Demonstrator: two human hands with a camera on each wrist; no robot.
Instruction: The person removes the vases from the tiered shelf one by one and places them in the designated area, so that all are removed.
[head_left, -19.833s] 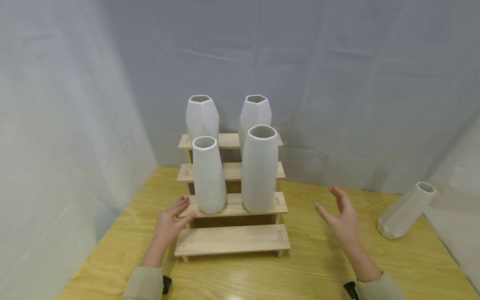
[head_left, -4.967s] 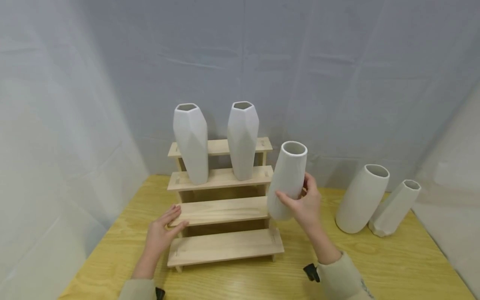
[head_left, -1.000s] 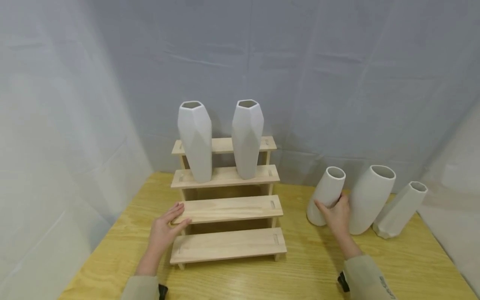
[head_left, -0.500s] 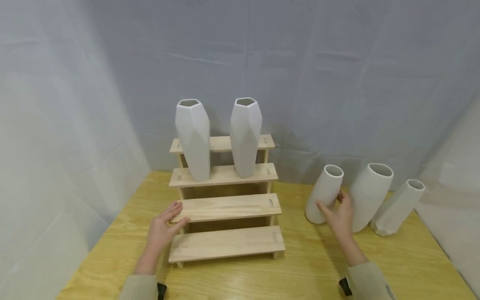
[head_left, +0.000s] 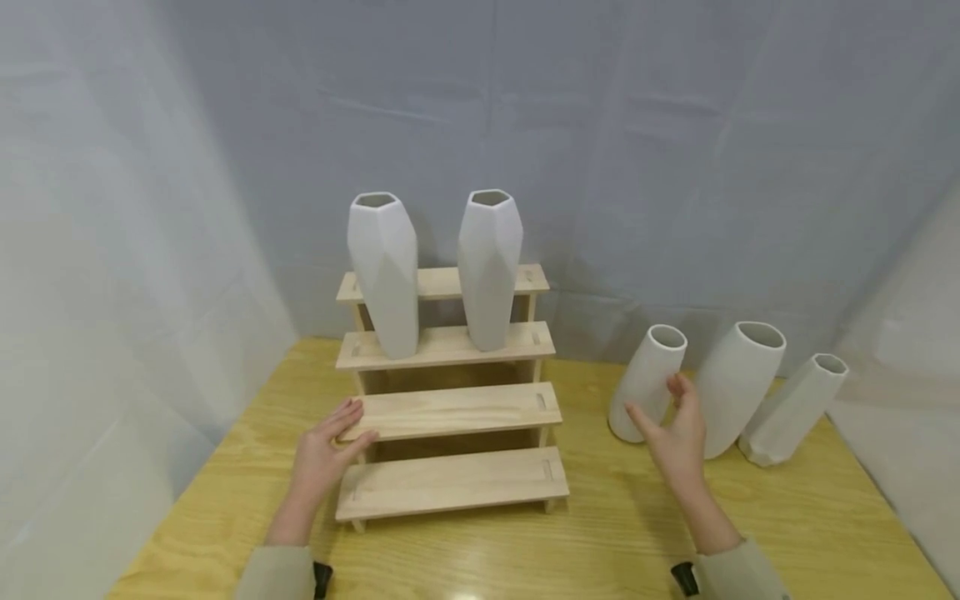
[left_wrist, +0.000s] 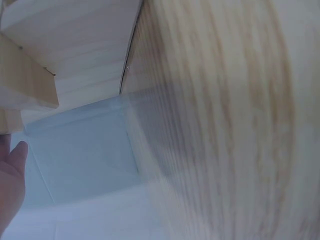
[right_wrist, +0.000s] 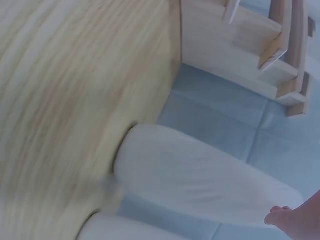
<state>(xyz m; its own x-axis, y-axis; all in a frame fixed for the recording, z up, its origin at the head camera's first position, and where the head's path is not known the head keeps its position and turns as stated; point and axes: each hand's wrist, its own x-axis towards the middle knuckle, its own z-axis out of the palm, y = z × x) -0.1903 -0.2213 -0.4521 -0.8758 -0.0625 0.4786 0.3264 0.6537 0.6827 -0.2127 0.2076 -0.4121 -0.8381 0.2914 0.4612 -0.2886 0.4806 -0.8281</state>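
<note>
While one four-step wooden riser (head_left: 450, 408) carries two faceted vases (head_left: 384, 271), three more vases (head_left: 647, 382) stand at 3 o'clock; left hand (head_left: 324, 454) rests flat on it, right hand (head_left: 678, 433) open-fingered, just off the nearest.

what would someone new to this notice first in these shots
Two tall faceted white vases stand side by side on the second-highest step of a wooden stepped stand on the yellow table. To its right, three more white vases stand in a row on the table. The right hand is open just beside the nearest of them, and the left hand rests on the left end of a lower step.
</note>
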